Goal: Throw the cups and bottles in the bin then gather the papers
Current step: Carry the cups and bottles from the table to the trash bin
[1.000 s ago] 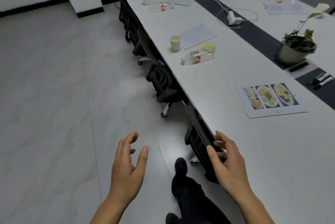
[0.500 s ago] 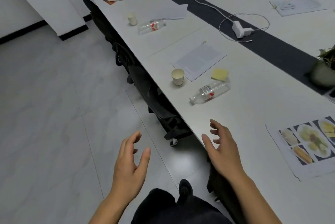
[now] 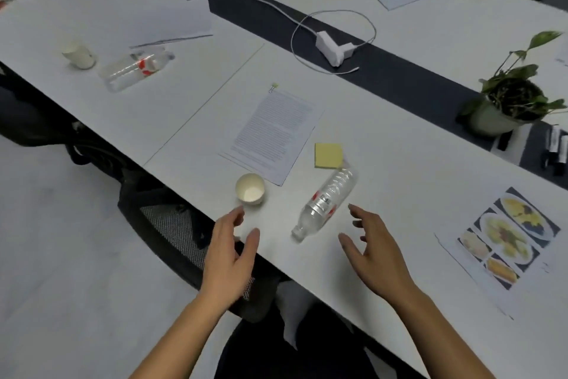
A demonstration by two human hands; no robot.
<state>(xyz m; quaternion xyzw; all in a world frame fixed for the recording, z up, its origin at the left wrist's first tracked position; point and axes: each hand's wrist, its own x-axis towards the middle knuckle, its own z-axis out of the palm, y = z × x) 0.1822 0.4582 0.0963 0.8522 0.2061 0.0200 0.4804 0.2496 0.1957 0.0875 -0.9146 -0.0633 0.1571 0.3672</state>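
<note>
While both hands hover spread-fingered and empty, the cup (image 3: 250, 189) stands at 12 o'clock of my left hand (image 3: 229, 252); the bottle (image 3: 327, 203), lying 1-to-7 o'clock, sits at 10 o'clock of my right hand (image 3: 376, 255).

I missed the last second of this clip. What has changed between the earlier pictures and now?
The person has stepped up to the table. Both hands have moved forward over its edge, the left hand toward the upright paper cup, the right hand toward the bottle lying on its side. Neither holds anything. Cup, bottle, printed sheet and yellow sticky pad lie as before.
</note>
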